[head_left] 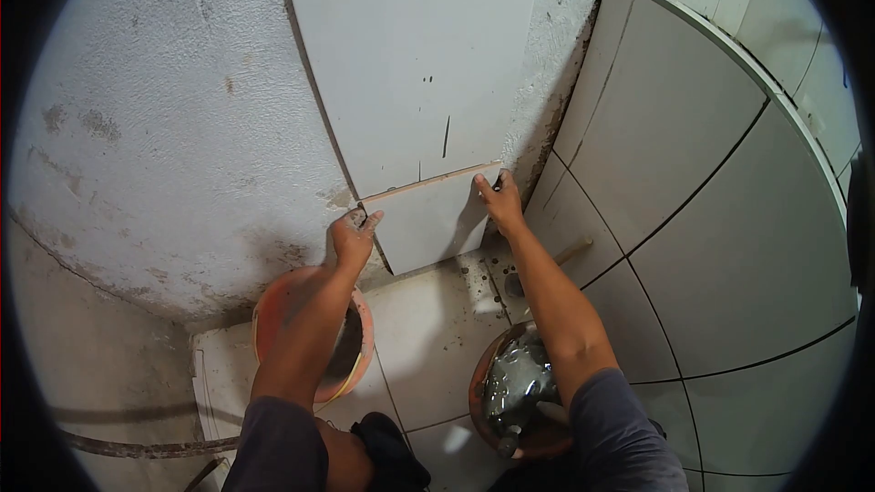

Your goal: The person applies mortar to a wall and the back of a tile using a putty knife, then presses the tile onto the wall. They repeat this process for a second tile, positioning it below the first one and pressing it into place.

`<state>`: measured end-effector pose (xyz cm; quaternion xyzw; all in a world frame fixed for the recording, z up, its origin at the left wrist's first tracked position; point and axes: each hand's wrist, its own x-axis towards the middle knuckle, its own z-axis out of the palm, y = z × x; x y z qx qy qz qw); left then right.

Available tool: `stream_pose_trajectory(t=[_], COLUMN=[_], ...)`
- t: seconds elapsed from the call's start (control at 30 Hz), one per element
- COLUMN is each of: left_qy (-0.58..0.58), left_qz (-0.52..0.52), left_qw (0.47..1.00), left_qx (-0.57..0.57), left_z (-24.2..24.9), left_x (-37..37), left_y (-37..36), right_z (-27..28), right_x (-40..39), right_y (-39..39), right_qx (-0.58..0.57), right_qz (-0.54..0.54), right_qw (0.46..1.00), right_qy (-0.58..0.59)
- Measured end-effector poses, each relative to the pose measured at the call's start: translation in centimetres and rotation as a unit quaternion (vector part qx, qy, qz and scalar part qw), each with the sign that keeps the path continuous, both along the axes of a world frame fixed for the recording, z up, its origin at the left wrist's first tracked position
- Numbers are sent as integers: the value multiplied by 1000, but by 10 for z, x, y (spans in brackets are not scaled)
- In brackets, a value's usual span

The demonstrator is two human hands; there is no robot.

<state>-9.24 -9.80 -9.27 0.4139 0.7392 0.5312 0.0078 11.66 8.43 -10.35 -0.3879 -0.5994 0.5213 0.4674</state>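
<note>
A small white wall tile (428,226) stands upright against the wall, just below a larger white tile (401,73). My left hand (354,235) holds the small tile at its upper left corner, thumb on the front face. At the upper right corner my right hand (501,202) grips it the same way. Along the tile's top runs a thin tan edge, close to the bottom of the larger tile. Whether the two tiles touch cannot be made out. Dark and yellow smears mark the larger tile's face.
An orange bucket (368,346) with dark contents stands beneath my left forearm. Under my right arm is another bucket (478,381) with shiny contents. Large tiles (729,219) cover the right wall; rough plaster (182,128) is at left. A hose (146,448) crosses the lower left.
</note>
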Motion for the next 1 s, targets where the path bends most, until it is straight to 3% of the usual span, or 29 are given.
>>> stream_pose_trajectory(t=[0.4, 0.67, 0.8, 1.0], left_qy=[-47, 26, -40, -37], left_qz=[6, 51, 36, 44], left_qw=[998, 996, 999, 995], left_qx=[-37, -68, -3, -76], left_z=[7, 12, 2, 22], left_x=[3, 5, 3, 8], left_y=[-2, -2, 3, -4], right_z=[6, 14, 14, 13], right_x=[-1, -1, 0, 0], right_y=[-3, -6, -4, -2], right_qx=[-38, -47, -32, -67], right_qz=[9, 18, -10, 52], right_qw=[999, 999, 999, 996], right_qy=[-25, -20, -38, -35])
